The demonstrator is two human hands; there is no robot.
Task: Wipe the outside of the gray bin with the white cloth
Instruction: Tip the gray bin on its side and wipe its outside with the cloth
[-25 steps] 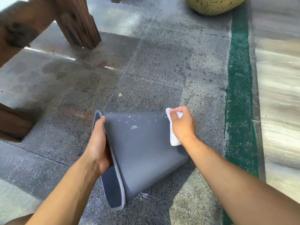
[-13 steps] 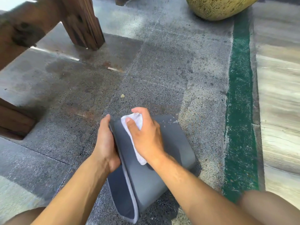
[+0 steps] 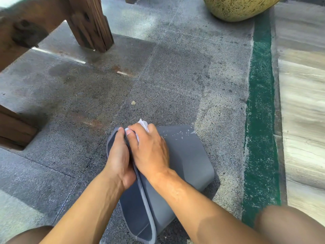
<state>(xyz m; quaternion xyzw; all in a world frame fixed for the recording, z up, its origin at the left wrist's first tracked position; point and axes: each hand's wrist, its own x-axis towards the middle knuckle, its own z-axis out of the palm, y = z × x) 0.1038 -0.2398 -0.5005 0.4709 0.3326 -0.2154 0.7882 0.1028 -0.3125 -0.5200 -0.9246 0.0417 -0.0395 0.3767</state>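
Gray bin [image 3: 190,159] lies on its side on the speckled stone floor [image 3: 167,76], open mouth toward the lower left, base toward the right. I see white specks on its upper wall near the far right corner. The lower end of the rim runs to the bottom edge of the view.

Left hand [image 3: 118,155] grips the rim at the mouth: thumb laid along the outside edge, palm against it; the fingers are out of sight, probably hooked inside the bin, though I cannot confirm that from this angle. Right hand [image 3: 149,150] lies flat on the outer wall just beside the rim, touching the left hand, and presses the white cloth [image 3: 143,125] down. Most of the cloth is hidden under the palm; only a crumpled tip shows past the fingertips and a sliver between thumb and forefinger. The fingers look curled over it, so I log it as clamped on the cloth.

Surroundings: a wooden post [image 3: 89,23] and beam at upper left, blurred; a speckled yellow pot [image 3: 237,7] cut off at the top edge; a green painted strip [image 3: 260,120] running down the right. Both knees intrude at the bottom corners, cut off.
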